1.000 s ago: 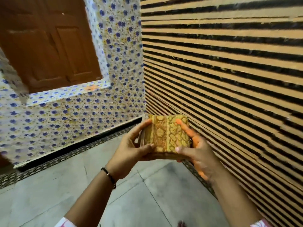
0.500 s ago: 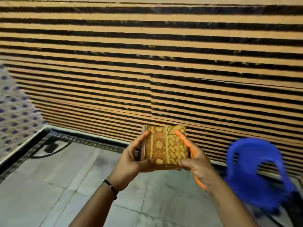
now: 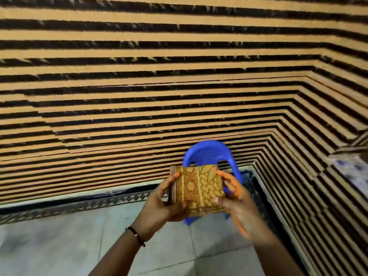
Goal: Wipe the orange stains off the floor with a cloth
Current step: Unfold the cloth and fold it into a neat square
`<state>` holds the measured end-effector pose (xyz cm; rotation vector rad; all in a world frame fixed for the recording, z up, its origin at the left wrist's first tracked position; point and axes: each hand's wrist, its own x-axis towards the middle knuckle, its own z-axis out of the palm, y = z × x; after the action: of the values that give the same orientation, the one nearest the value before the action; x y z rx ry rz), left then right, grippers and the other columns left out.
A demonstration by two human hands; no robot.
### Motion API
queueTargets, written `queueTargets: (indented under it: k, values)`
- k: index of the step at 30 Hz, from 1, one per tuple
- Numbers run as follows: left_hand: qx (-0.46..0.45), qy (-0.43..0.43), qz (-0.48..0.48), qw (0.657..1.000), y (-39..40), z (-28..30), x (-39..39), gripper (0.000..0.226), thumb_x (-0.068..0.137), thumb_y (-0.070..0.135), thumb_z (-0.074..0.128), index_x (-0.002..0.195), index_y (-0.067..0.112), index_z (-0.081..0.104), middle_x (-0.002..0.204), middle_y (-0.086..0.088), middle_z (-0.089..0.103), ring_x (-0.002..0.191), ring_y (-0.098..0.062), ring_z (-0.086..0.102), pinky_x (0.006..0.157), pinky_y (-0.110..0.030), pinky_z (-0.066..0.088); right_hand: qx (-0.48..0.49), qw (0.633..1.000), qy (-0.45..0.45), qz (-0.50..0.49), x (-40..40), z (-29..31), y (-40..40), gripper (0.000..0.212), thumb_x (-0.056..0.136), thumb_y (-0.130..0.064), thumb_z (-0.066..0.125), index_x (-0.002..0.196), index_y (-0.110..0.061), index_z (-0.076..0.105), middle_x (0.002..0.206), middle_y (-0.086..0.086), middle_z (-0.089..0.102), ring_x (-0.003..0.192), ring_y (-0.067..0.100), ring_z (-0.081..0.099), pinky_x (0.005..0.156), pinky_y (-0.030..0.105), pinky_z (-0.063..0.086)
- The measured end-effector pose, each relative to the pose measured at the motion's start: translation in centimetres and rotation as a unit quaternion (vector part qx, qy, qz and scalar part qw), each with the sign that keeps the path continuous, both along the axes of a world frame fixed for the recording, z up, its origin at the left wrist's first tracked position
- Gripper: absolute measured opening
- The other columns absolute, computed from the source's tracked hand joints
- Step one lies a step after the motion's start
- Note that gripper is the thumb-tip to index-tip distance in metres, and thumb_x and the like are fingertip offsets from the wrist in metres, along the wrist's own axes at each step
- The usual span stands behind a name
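A folded cloth, yellow-brown with a gold pattern, is held up in front of me at chest height. My left hand grips its left edge, thumb under the lower front. My right hand grips its right edge; that hand's fingers and outer edge are smeared orange. The grey tiled floor lies below. No orange stain shows on the visible floor.
A blue plastic chair stands in the corner right behind the cloth. Orange-and-black striped walls close the far side and the right. A dark patterned border runs along the floor's edge.
The view has swung to the right: the door and flowered wall have gone, and the blue chair now sits centred behind the cloth. Both hands keep the same hold.
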<state>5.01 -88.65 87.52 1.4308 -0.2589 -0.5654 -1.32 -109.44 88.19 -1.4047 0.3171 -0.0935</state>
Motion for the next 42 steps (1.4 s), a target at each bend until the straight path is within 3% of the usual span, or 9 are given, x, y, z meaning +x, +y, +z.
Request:
queueTargets:
  k: [4, 13, 17, 24, 27, 30, 35, 39, 42]
  values:
    - [0.034, 0.005, -0.044, 0.998, -5.1, -1.7, 2.7, 0.073, 0.08, -0.002, 0.069, 0.137, 0.034, 0.04, 0.134, 0.014, 0.044, 0.096, -0.017, 0.068, 0.066, -0.034, 0.058, 0.01, 0.998, 0.034, -0.06, 1.6, -2.3, -5.2, 0.051, 0.074, 0.012, 0.068, 0.114, -0.019, 0.063, 0.114, 0.003, 0.069, 0.102, 0.02, 0.066, 0.077, 0.035, 0.055]
    - [0.091, 0.068, -0.052, 0.992, -15.0, -10.5, 12.4, 0.073, 0.078, -0.007, 0.07, 0.131, 0.035, 0.043, 0.114, 0.021, 0.059, 0.07, -0.027, 0.065, 0.064, -0.052, 0.056, -0.005, 0.981, 0.162, -0.109, 11.3, -9.4, -13.9, 0.024, 0.08, 0.007, 0.065, 0.098, -0.009, 0.069, 0.093, 0.01, 0.072, 0.082, 0.022, 0.07, 0.064, 0.032, 0.056]
    - [0.134, 0.104, -0.068, 0.983, -19.0, -15.1, 17.3, 0.083, 0.063, 0.018, 0.082, 0.133, 0.037, 0.041, 0.116, 0.033, 0.052, 0.098, -0.023, 0.064, 0.086, -0.048, 0.053, -0.008, 0.969, 0.227, -0.102, 16.2, -14.4, -17.6, 0.016, 0.085, 0.001, 0.064, 0.099, -0.007, 0.067, 0.096, 0.015, 0.069, 0.08, 0.026, 0.069, 0.061, 0.03, 0.056]
    - [0.201, 0.206, -0.033, 0.957, -25.8, -28.9, 22.0, 0.08, 0.06, 0.023, 0.073, 0.134, 0.031, 0.044, 0.125, 0.0, 0.057, 0.096, -0.02, 0.064, 0.086, -0.04, 0.053, 0.001, 0.933, 0.35, -0.086, 22.2, -29.3, -23.8, 0.017, 0.088, 0.007, 0.058, 0.103, 0.0, 0.06, 0.079, 0.008, 0.063, 0.05, 0.005, 0.064, 0.047, 0.02, 0.052]
    - [0.243, 0.193, -0.004, 0.951, -28.0, -36.6, 22.1, 0.079, 0.047, 0.036, 0.072, 0.123, 0.033, 0.05, 0.112, 0.002, 0.06, 0.083, -0.015, 0.064, 0.077, -0.033, 0.054, -0.018, 0.924, 0.378, -0.056, 23.2, -36.9, -26.0, 0.02, 0.085, 0.004, 0.063, 0.101, -0.008, 0.066, 0.085, 0.01, 0.068, 0.068, 0.015, 0.069, 0.068, 0.035, 0.059]
    - [0.278, 0.197, 0.032, 0.94, -30.2, -43.5, 21.8, 0.071, 0.05, 0.041, 0.066, 0.119, 0.029, 0.055, 0.109, 0.0, 0.064, 0.099, -0.023, 0.063, 0.091, -0.036, 0.049, -0.033, 0.918, 0.394, -0.006, 24.0, -43.2, -27.6, 0.025, 0.086, 0.006, 0.061, 0.1, -0.014, 0.064, 0.1, 0.018, 0.065, 0.08, 0.029, 0.065, 0.074, 0.04, 0.057]
    - [0.331, 0.198, 0.051, 0.921, -32.9, -49.7, 22.7, 0.057, 0.062, 0.021, 0.06, 0.119, 0.028, 0.056, 0.108, 0.005, 0.063, 0.101, -0.013, 0.06, 0.082, -0.016, 0.047, -0.091, 0.916, 0.389, 0.025, 24.5, -50.4, -29.3, 0.039, 0.078, -0.006, 0.063, 0.1, -0.038, 0.07, 0.107, 0.013, 0.069, 0.104, 0.032, 0.064, 0.088, 0.051, 0.052]
    - [0.399, 0.183, 0.067, 0.896, -33.2, -53.0, 22.0, 0.048, 0.079, 0.005, 0.065, 0.123, 0.023, 0.057, 0.113, -0.002, 0.064, 0.101, -0.024, 0.063, 0.088, -0.036, 0.05, -0.208, 0.899, 0.364, 0.126, 24.3, -53.2, -30.0, 0.043, 0.088, 0.006, 0.052, 0.124, -0.015, 0.061, 0.131, 0.01, 0.057, 0.122, 0.024, 0.052, 0.101, 0.03, 0.041]
    - [0.457, 0.145, 0.052, 0.876, -33.1, -54.2, 20.4, 0.047, 0.085, 0.009, 0.058, 0.129, 0.022, 0.055, 0.114, -0.013, 0.062, 0.096, -0.033, 0.062, 0.084, -0.041, 0.052, -0.291, 0.872, 0.337, 0.204, 23.0, -54.3, -29.7, 0.039, 0.087, -0.002, 0.053, 0.126, -0.006, 0.059, 0.141, 0.017, 0.043, 0.126, 0.031, 0.048, 0.103, 0.03, 0.036]
